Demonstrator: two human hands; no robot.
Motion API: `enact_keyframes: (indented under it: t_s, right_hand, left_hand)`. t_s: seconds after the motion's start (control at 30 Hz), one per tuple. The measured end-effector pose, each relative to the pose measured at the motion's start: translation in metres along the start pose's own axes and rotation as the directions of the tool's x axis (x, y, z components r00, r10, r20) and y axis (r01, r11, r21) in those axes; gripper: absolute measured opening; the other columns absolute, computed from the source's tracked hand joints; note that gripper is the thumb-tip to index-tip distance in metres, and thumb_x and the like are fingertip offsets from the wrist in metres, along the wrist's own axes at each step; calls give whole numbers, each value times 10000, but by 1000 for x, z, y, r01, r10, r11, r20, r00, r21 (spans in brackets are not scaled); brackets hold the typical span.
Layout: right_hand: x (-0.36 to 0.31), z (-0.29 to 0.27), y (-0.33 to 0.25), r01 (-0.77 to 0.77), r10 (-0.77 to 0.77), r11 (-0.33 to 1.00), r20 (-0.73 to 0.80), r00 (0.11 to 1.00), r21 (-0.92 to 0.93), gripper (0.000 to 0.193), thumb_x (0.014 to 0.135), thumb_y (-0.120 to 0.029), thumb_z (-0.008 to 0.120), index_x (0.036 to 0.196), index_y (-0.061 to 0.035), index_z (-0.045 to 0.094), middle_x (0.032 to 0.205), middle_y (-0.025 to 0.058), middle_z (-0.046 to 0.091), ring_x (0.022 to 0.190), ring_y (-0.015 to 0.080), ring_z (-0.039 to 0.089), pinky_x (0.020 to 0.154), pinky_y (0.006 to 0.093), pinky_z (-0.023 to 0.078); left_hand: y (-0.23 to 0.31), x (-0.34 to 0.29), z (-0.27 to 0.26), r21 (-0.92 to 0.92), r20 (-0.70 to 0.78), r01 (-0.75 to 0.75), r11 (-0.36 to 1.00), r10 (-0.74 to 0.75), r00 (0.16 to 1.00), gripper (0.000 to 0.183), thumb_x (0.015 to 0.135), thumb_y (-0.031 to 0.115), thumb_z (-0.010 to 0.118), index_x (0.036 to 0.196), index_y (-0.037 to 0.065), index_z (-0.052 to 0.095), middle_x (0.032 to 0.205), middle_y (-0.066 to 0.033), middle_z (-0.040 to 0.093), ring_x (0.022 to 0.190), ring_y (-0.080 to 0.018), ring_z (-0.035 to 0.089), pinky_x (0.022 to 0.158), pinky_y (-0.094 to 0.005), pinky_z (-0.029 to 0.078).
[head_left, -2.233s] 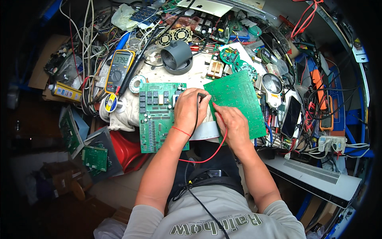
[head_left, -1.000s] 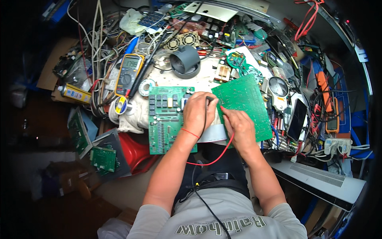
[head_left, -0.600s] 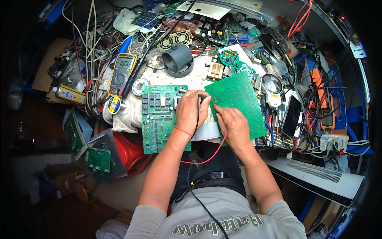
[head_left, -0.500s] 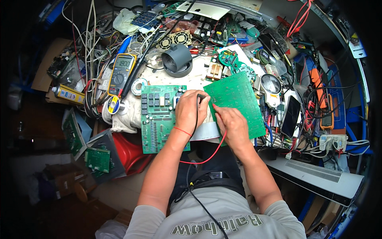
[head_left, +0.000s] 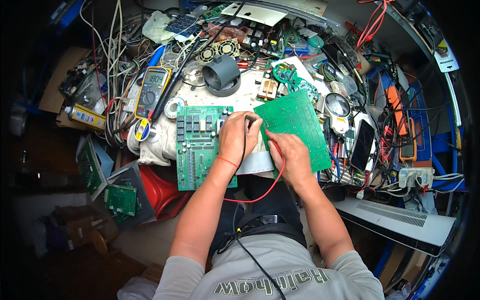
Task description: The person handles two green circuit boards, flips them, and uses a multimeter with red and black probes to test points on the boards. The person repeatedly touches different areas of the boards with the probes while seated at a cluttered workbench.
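My left hand point(head_left: 235, 135) is closed on a black test probe point(head_left: 248, 119), whose black lead runs down along my wrist. In my right hand point(head_left: 290, 152) is a red test probe point(head_left: 277, 146), its red lead looping toward my lap. Both hands are at the left edge of a green circuit board point(head_left: 297, 120), solder side up. Left of it lies another green circuit board point(head_left: 196, 150), populated with relays and chips, partly covered by my left hand. A grey ribbon cable point(head_left: 256, 164) shows between the boards. My fingers hide where the probe tips touch.
A yellow multimeter point(head_left: 151, 90) with a lit display stands at the left. A grey round holder point(head_left: 221, 75) sits beyond the boards. Right of them are a magnifier point(head_left: 338, 106) and a black-screened phone point(head_left: 362, 145). Tangled cables point(head_left: 112, 65) and electronic parts crowd the bench.
The red probe has tilted in my right hand, and its lead now rises over the fingers. My left hand has barely shifted. The multimeter reading has changed slightly.
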State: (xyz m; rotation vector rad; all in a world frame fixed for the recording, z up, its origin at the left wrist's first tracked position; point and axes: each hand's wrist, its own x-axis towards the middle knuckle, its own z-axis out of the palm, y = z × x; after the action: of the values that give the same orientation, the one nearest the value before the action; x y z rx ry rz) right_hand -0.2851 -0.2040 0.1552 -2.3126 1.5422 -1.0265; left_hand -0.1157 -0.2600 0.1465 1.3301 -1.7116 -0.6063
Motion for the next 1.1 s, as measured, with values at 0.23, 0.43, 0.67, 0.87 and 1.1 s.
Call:
enact_keyframes:
  t_s: [0.23, 0.43, 0.67, 0.87, 1.1]
  right_hand:
    - [0, -8, -1, -21, 23, 999, -46, 999, 37, 263, 824, -33, 739, 1084, -13, 709, 973, 143, 717, 875, 312, 680, 779, 395, 554]
    - [-1, -10, -1, -5, 7, 1000, -72, 997, 21, 276, 820, -39, 750, 1093, -18, 708, 980, 141, 719, 881, 308, 684, 783, 393, 557]
    - [-4, -18, -5, -19, 19, 1000, -58, 998, -11, 280, 833, -59, 752, 1107, -24, 709, 1000, 137, 717, 891, 302, 685, 789, 388, 559]
    - [3, -10, -6, 10, -9, 1000, -29, 1000, 28, 291, 856, -74, 732, 1143, -32, 707, 1011, 147, 715, 905, 319, 684, 803, 394, 553]
    - [7, 2, -2, 16, -16, 1000, 11, 1000, -8, 272, 869, -72, 710, 1133, -10, 694, 1033, 158, 709, 928, 334, 675, 820, 407, 548]
  left_hand:
    - [0, -1, -1, -16, -36, 48, 999, -49, 998, 113, 887, 141, 674, 891, 28, 685, 854, -160, 703, 859, -361, 665, 776, -423, 526]
    - [-3, -2, -1, 19, -38, -34, 999, 34, 999, 100, 888, 130, 665, 900, 32, 677, 859, -154, 700, 873, -360, 663, 794, -419, 523]
    - [-4, -3, -2, 16, -23, -43, 999, 43, 999, 112, 890, 144, 663, 906, 35, 683, 910, -140, 707, 909, -347, 661, 831, -409, 515]
    - [-6, -3, -2, 4, -24, -68, 998, 68, 997, 136, 910, 172, 670, 918, 38, 692, 912, -136, 707, 902, -341, 662, 821, -399, 512]
    - [-3, -3, -2, -6, -23, -20, 1000, 20, 1000, 122, 875, 144, 675, 908, 28, 694, 919, -141, 715, 916, -344, 665, 838, -411, 522]
